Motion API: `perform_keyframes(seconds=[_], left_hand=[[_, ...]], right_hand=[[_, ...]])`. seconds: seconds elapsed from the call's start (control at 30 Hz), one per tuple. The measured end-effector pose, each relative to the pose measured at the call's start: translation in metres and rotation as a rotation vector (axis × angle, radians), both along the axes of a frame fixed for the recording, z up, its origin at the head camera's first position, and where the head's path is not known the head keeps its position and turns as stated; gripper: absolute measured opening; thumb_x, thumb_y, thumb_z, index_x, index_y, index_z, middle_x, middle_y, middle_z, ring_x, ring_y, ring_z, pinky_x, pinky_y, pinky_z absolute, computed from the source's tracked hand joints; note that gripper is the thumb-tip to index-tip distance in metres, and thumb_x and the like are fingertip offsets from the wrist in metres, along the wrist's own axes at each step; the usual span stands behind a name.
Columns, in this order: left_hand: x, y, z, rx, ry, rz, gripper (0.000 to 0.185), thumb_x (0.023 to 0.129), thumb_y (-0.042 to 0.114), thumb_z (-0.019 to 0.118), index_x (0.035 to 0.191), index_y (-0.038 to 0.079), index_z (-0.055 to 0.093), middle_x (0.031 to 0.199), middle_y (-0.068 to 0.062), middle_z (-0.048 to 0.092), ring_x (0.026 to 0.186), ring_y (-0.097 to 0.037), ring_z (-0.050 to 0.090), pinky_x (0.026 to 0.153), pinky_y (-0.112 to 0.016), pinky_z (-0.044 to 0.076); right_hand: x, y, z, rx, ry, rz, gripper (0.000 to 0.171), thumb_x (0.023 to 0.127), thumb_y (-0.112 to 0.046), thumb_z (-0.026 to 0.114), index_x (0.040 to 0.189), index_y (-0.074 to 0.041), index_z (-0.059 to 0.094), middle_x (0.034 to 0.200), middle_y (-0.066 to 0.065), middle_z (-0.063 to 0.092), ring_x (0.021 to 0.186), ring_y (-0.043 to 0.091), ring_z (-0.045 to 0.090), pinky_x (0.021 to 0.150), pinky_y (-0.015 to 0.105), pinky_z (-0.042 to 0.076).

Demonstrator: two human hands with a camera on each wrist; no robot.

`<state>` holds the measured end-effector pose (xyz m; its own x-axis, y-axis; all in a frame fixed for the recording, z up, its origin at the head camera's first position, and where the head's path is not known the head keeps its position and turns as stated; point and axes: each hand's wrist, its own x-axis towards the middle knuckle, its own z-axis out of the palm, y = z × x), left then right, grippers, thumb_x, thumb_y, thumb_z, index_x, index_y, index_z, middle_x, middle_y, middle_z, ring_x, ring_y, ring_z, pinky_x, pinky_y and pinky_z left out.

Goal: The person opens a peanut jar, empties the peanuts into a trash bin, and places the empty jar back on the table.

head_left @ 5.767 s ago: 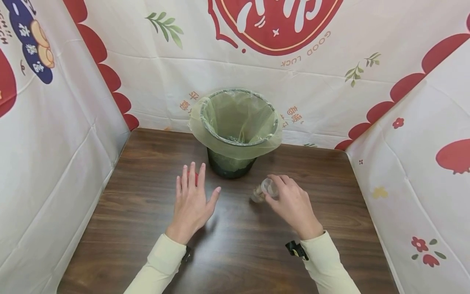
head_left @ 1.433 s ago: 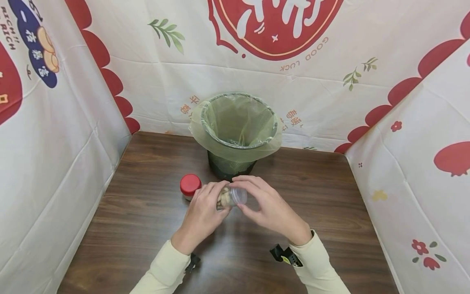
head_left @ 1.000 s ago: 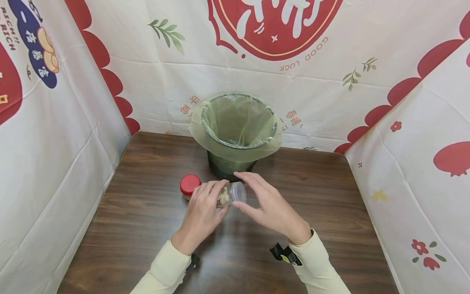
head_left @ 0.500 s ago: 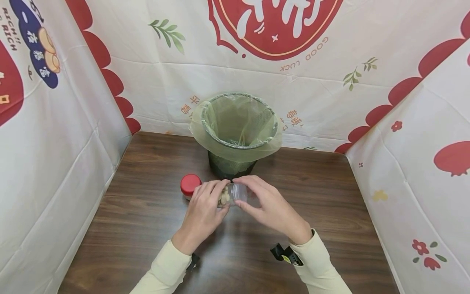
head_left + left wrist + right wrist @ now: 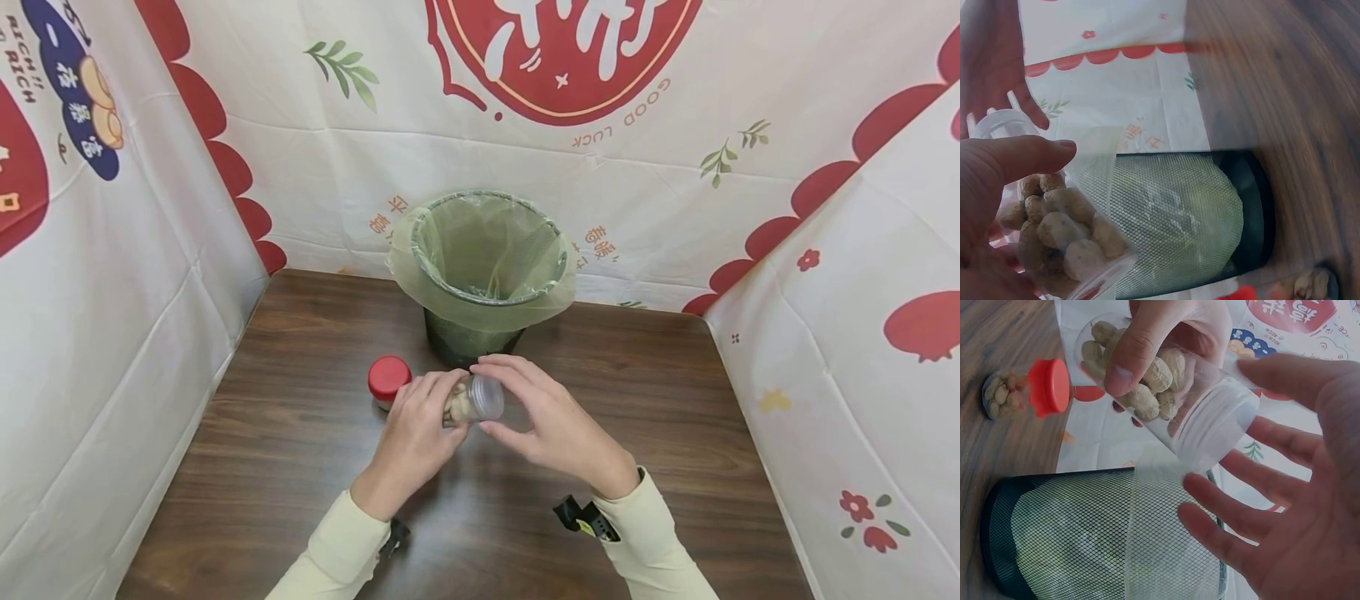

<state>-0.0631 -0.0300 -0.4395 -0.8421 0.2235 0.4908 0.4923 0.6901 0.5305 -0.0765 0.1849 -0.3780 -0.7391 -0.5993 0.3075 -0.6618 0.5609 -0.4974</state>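
My left hand grips a clear plastic jar of peanuts, its thumb across the wall in both wrist views. The jar lies tilted on its side above the table, with its translucent lid on and facing right. My right hand is spread loosely around the lid, fingers straight and apart. Its thumb is right at the lid's edge in the right wrist view, with the other fingers fanned out below. Peanuts show through the wall; my left palm hides part of the jar.
A second jar with a red lid stands on the wooden table, just left of my left hand. A dark mesh bin with a pale green liner stands behind both hands. Printed white cloth encloses the back and sides.
The jar, earlier at my right hand, is now in my left hand. Over the last second my right fingers have closed toward the lid and loosened again; the red-lidded jar stays put.
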Motion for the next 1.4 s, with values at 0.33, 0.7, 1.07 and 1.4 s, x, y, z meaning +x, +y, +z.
perform_keyframes(seconds=[0.33,0.7,1.07,1.4], left_hand=[[-0.001,0.001,-0.004,-0.074,0.109,0.025,0.063,0.073,0.009,0.1,0.129,0.008,0.071,0.117,-0.01,0.074,0.107,-0.03,0.071,0.094,-0.049,0.057],[-0.001,0.001,-0.005,-0.054,0.085,-0.004,0.063,0.073,0.009,0.099,0.13,0.008,0.07,0.118,-0.009,0.074,0.104,-0.029,0.07,0.09,-0.046,0.058],[-0.001,0.001,-0.006,0.02,-0.037,-0.058,0.066,0.074,0.012,0.099,0.132,0.01,0.069,0.118,-0.008,0.074,0.101,-0.027,0.07,0.091,-0.045,0.057],[0.0,-0.003,-0.012,0.108,-0.268,-0.034,0.066,0.077,0.017,0.099,0.135,0.012,0.068,0.122,-0.005,0.074,0.104,-0.022,0.068,0.091,-0.044,0.058]], right_hand=[[0.0,-0.002,-0.003,-0.023,-0.128,-0.095,0.057,0.099,-0.031,0.08,0.149,-0.01,0.06,0.14,0.003,0.069,0.117,0.016,0.069,0.099,0.041,0.06],[-0.001,0.0,-0.003,-0.028,-0.055,-0.059,0.049,0.095,-0.023,0.086,0.138,-0.011,0.067,0.132,0.0,0.071,0.112,0.014,0.068,0.094,0.036,0.06],[0.001,0.005,0.003,0.045,0.018,0.013,0.053,0.091,-0.011,0.087,0.14,-0.014,0.068,0.143,0.003,0.066,0.127,0.02,0.068,0.104,0.044,0.059],[-0.003,0.023,0.015,0.024,0.046,-0.012,0.057,0.088,-0.004,0.086,0.141,-0.019,0.068,0.149,0.003,0.063,0.136,0.023,0.063,0.11,0.046,0.054]])
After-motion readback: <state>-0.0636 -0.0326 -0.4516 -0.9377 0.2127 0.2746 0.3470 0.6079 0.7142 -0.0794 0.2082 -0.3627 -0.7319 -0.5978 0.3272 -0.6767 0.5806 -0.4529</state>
